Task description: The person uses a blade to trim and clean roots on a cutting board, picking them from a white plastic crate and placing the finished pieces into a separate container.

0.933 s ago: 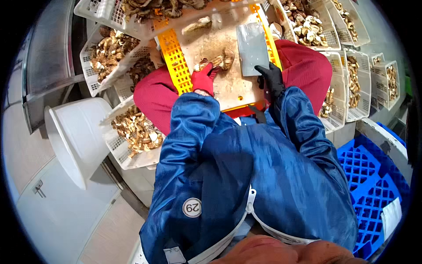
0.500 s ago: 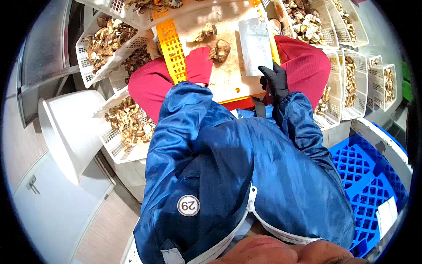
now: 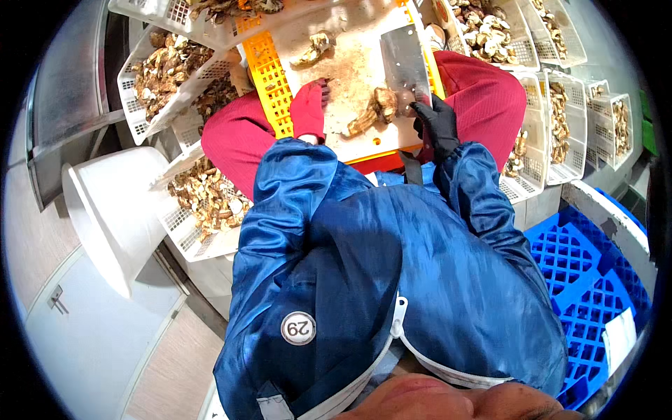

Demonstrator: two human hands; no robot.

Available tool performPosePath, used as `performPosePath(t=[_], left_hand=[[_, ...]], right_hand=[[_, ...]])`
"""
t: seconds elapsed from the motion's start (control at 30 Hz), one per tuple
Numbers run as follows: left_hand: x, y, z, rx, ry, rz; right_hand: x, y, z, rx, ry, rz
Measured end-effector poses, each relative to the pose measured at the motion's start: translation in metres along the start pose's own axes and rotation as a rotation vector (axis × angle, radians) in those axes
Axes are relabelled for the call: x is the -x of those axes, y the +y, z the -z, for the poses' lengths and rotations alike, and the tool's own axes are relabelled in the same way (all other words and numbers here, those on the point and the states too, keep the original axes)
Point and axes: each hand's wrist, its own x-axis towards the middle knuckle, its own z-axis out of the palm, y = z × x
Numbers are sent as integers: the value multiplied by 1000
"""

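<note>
My left hand (image 3: pixel 310 108), in a red glove, rests at the left side of the pale cutting board (image 3: pixel 350 70). Its fingers are partly curled and apart, with nothing seen between them. My right hand (image 3: pixel 439 124), in a black glove, is closed around the handle of a cleaver (image 3: pixel 404 59), whose broad blade lies over the board's right side. Against the blade's near left edge lies a brown mushroom (image 3: pixel 374 110) with a long stem; whether it is one piece or several I cannot tell. Another mushroom piece (image 3: pixel 316 47) lies farther up the board.
A yellow perforated basket edge (image 3: pixel 269 80) runs along the board's left. White crates of mushrooms stand at left (image 3: pixel 164 73) and right (image 3: pixel 483 31). A white tub (image 3: pixel 115 210) leans at far left; blue plastic crates (image 3: pixel 581 315) lie at lower right.
The nearer mushroom has gone from beside my left hand to the right, against the cleaver. My left hand has drawn slightly left, and the blade appears tilted differently.
</note>
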Motion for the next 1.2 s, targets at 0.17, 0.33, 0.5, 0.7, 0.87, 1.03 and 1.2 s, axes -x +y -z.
performPosePath(t=[0.17,0.33,0.5,0.7,0.87,1.03,1.2], left_hand=[[56,24,-41,-768,23,-290],[60,5,-40,-1123,-114,-366],[41,-6,-29,-932,25,-476],[19,3,-39,-908,21,-299],[19,-5,-35,-1089,-43,-495],[18,-21,-33,-1230,-10,-584],[36,19,-32,-835,-19,-239]], right_hand=[[3,2,-5,-68,4,-73],[4,-3,-4,143,60,77],[41,-21,2,612,75,443],[58,-34,-9,1306,-128,610],[55,-39,-14,1345,-140,582],[22,-27,-29,1391,-213,599],[1,-25,-23,1166,-200,648]])
